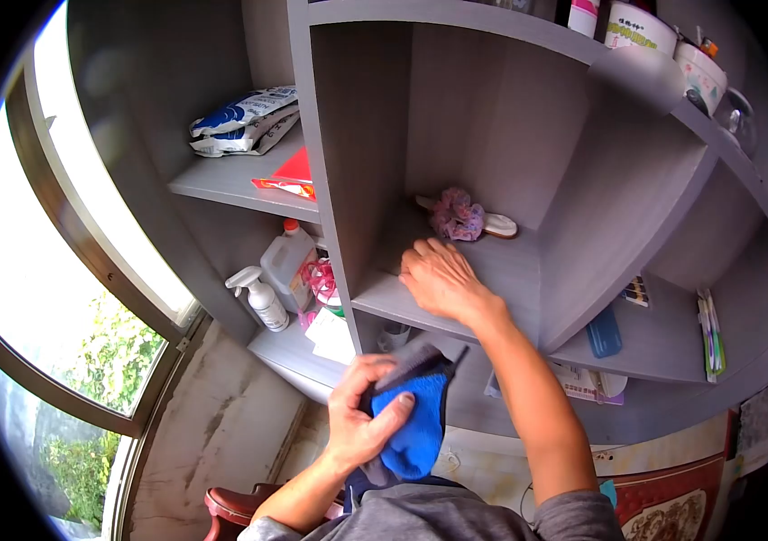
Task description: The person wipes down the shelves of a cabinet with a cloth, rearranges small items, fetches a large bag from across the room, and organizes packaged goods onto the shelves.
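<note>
A blue cloth with dark grey parts point(413, 433) is gripped in my left hand point(364, 410), thumb across its front, below the shelf edge. My right hand point(442, 278) is over the front of the middle shelf point(501, 266), its fingers curled down; whether anything is under them is hidden. Behind it on that shelf lies a pink and purple scrunchie point(456, 215) around a white brush-like object point(499, 225).
Left shelves hold plastic packets point(244, 122), a red packet point(294, 173), a spray bottle point(262, 300) and a jug point(289, 261). On the right are a blue case point(604, 332) and packaged toothbrushes point(711, 334). Tubs point(641, 29) stand above.
</note>
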`<state>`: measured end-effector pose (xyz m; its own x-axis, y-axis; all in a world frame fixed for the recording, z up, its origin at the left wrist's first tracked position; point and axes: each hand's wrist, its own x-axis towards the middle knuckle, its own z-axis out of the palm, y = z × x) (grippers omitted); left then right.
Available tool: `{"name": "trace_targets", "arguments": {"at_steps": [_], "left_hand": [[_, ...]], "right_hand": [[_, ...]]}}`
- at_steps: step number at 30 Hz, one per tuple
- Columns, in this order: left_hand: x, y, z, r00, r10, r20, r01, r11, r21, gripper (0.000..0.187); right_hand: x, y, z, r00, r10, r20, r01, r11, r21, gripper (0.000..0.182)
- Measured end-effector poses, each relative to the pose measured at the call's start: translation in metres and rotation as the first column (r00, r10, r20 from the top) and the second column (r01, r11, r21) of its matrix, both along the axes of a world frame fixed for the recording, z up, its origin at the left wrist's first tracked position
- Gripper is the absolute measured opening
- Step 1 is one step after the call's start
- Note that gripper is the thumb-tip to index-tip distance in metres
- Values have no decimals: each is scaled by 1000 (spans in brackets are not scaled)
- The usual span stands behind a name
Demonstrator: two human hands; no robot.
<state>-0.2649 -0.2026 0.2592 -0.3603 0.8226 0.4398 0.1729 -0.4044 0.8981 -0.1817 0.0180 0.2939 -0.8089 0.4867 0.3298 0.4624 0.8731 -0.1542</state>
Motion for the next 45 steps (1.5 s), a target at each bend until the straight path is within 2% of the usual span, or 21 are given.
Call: {"name": "trace_targets", "arguments": {"at_steps": [1,3,4,7,8,9,11,12,14,17,20,23,26,29,33,34,35,37,40,42,45], "left_hand": [[-3,5,6,990,88,-110,-85,996,36,31],[-9,22,28,888,294,-353,-249,954,166,36],[-9,36,37,783,405,-473,-325,914,244,35],[-11,99,59,444,626,-641,-402,779,482,34],[-14,125,56,370,591,-717,-433,793,430,32],[-18,151,49,297,545,-784,-468,799,378,30],[-18,194,33,130,168,-977,-450,888,93,25],[-18,215,28,115,107,-988,-460,887,42,24],[-16,248,22,93,-27,-995,-478,876,-68,23],[-20,278,26,-6,-28,-1000,-545,838,-20,22],[-23,281,26,-28,-119,-992,-545,834,-85,24],[-29,256,22,-107,-29,-994,-498,867,28,28],[-19,211,40,-50,-181,-982,-493,860,-133,37],[-15,155,57,38,-185,-982,-513,840,-179,31],[-35,96,20,87,257,-962,-387,899,205,14],[-34,79,11,318,93,-943,-446,893,-63,15],[-33,64,9,388,10,-921,-462,867,-185,16],[-28,37,21,499,-67,-864,-378,880,-287,17],[-23,34,51,593,132,-794,-234,972,-13,11],[-16,45,79,639,244,-729,-297,953,59,10],[-6,72,101,762,296,-576,-292,951,103,10]], "right_hand": [[3,0,-2,1000,6,-25,-5,999,39,14],[8,3,5,979,-172,-110,155,977,-149,13],[11,5,7,953,-268,-138,229,942,-247,12],[13,25,-10,793,-371,-484,329,928,-173,19],[13,28,-14,770,-396,-499,364,916,-165,26],[13,28,-14,782,-458,-422,422,888,-181,28],[12,25,-12,779,-572,-258,539,820,-191,32],[11,25,-8,783,-607,-136,576,789,-213,33],[12,27,-8,780,-616,-110,583,779,-233,35],[15,31,-11,774,-619,-131,588,780,-214,38],[19,30,-13,779,-612,-139,579,786,-217,38],[17,31,-14,779,-611,-141,581,787,-206,37],[17,30,-15,780,-610,-144,580,789,-200,37],[19,29,-15,787,-595,-162,565,801,-198,37],[23,26,-17,805,-552,-219,513,832,-212,38],[25,26,-16,806,-538,-246,496,841,-215,39],[26,23,-14,798,-539,-270,489,841,-233,40],[28,10,-6,793,-532,-299,468,844,-262,42],[32,-15,-4,740,-395,-544,290,918,-272,34],[45,-40,2,623,-267,-735,152,963,-221,27],[85,-87,9,572,-140,-808,248,969,7,24]]}}
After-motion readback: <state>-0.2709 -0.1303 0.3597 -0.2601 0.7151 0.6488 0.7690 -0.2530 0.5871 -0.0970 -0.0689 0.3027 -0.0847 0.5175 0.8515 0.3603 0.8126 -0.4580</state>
